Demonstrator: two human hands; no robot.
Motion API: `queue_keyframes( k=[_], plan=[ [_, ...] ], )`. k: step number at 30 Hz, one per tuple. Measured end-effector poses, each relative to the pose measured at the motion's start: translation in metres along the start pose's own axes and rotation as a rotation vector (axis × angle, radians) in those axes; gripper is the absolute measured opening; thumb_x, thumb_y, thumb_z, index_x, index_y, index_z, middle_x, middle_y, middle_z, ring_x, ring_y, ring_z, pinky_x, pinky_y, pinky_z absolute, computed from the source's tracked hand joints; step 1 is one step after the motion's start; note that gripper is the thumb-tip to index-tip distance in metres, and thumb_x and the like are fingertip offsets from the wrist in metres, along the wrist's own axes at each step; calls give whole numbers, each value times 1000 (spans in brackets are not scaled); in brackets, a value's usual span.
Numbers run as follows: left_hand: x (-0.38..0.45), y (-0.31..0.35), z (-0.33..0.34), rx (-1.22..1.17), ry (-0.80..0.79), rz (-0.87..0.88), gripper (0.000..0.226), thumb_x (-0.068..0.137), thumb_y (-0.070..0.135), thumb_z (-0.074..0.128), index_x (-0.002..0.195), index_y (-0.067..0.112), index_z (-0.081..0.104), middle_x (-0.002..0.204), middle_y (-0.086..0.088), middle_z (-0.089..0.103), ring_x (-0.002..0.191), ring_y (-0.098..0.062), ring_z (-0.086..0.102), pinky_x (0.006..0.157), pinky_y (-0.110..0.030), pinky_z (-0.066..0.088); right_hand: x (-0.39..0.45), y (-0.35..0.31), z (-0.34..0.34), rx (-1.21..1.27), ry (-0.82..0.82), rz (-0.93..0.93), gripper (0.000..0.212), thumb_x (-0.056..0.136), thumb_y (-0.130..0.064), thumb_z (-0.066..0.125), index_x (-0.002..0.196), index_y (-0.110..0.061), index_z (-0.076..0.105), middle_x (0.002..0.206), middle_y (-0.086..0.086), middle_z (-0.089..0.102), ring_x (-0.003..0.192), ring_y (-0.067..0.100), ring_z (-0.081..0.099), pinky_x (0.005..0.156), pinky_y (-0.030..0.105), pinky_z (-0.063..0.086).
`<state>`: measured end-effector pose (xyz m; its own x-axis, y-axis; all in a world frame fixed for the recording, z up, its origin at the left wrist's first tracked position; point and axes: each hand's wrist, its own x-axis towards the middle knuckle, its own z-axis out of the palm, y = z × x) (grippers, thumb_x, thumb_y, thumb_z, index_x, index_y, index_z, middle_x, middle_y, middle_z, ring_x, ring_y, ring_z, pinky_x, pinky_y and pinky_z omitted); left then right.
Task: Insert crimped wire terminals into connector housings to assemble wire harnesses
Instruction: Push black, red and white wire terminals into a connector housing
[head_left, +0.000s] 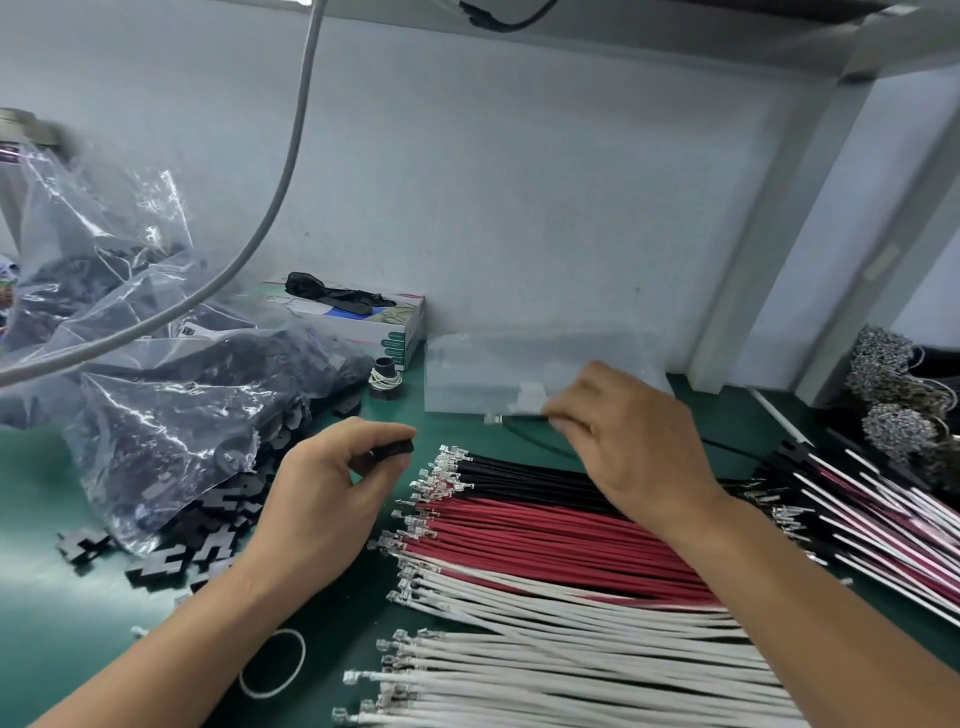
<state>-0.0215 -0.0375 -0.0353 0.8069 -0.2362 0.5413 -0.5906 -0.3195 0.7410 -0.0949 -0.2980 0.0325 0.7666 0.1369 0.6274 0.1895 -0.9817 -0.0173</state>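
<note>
My left hand pinches a black connector housing between thumb and fingers, above the green mat. My right hand is raised over the wire bundle and pinches a black wire near its crimped terminal, which points left toward the housing. The two are apart. Below the hands lie rows of black wires, red wires and white wires, terminals facing left.
A clear bag of black housings spills onto the mat at left, with loose housings beside it. A glove box stands at the wall. Finished harnesses lie at right. A rubber band lies near my left forearm.
</note>
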Motion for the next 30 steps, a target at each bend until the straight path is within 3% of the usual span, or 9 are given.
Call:
queue_keyframes(
  k=[3, 7, 10, 13, 16, 19, 24, 27, 30],
  plan=[
    [0, 0, 0, 6, -14, 11, 27, 87, 7, 77, 106, 26, 80, 91, 24, 71, 85, -6, 66, 72, -12, 50, -5, 1, 10, 47, -73, 43, 6, 89, -20, 75, 94, -23, 78, 84, -12, 56, 75, 5, 53, 59, 13, 34],
    [-1, -1, 0, 13, -21, -36, 28, 87, 11, 79, 108, 28, 79, 87, 26, 73, 86, 1, 68, 75, -19, 55, 1, 6, 19, 51, -67, 131, 7, 90, -22, 74, 93, -26, 78, 85, -12, 61, 81, 8, 58, 63, 23, 44],
    [0, -1, 1, 13, -5, -61, 28, 86, 14, 81, 110, 28, 79, 89, 26, 74, 85, 5, 68, 77, -22, 57, 6, 11, 23, 50, -126, 116, 12, 96, -28, 66, 101, -27, 77, 84, -15, 60, 76, 9, 58, 61, 23, 40],
    [1, -1, 2, 19, -10, -55, 26, 85, 14, 81, 106, 29, 80, 87, 29, 74, 85, 5, 69, 75, -18, 57, 8, 14, 29, 13, -225, 107, 17, 102, -27, 57, 104, -25, 73, 91, -12, 61, 78, 12, 60, 63, 26, 43],
    [0, -3, 2, 24, -21, -44, 25, 85, 14, 82, 105, 29, 80, 91, 35, 71, 86, 6, 69, 73, -9, 53, 8, 15, 35, 49, -225, 184, 9, 97, -22, 64, 98, -26, 72, 89, -16, 58, 77, 4, 56, 63, 16, 38],
    [0, -4, 2, 18, -25, -46, 25, 86, 13, 81, 105, 28, 80, 91, 36, 70, 85, 7, 68, 72, -5, 50, 8, 17, 35, 143, -250, 246, 16, 91, -17, 72, 98, -31, 75, 84, -20, 58, 80, 0, 56, 67, 15, 39],
    [0, -4, 2, -1, -25, -46, 25, 85, 13, 82, 106, 27, 80, 88, 33, 72, 83, 6, 69, 71, -6, 51, 11, 11, 28, -120, -217, 11, 14, 95, -33, 67, 94, -25, 78, 84, -11, 64, 71, 15, 63, 58, 26, 39],
    [0, -3, 2, -10, -23, -54, 24, 86, 13, 81, 106, 26, 80, 88, 34, 72, 82, 6, 69, 70, -5, 50, 12, 7, 27, -273, -186, -60, 35, 96, -44, 63, 72, -18, 57, 64, -8, 53, 50, 19, 51, 48, 27, 37],
    [0, -3, 2, -21, -23, -65, 23, 86, 13, 80, 106, 25, 81, 87, 33, 72, 81, 7, 69, 71, -5, 50, 11, 7, 29, -239, -253, -15, 34, 96, -46, 62, 75, -20, 57, 69, -9, 58, 58, 17, 56, 54, 30, 44]
  ],
)
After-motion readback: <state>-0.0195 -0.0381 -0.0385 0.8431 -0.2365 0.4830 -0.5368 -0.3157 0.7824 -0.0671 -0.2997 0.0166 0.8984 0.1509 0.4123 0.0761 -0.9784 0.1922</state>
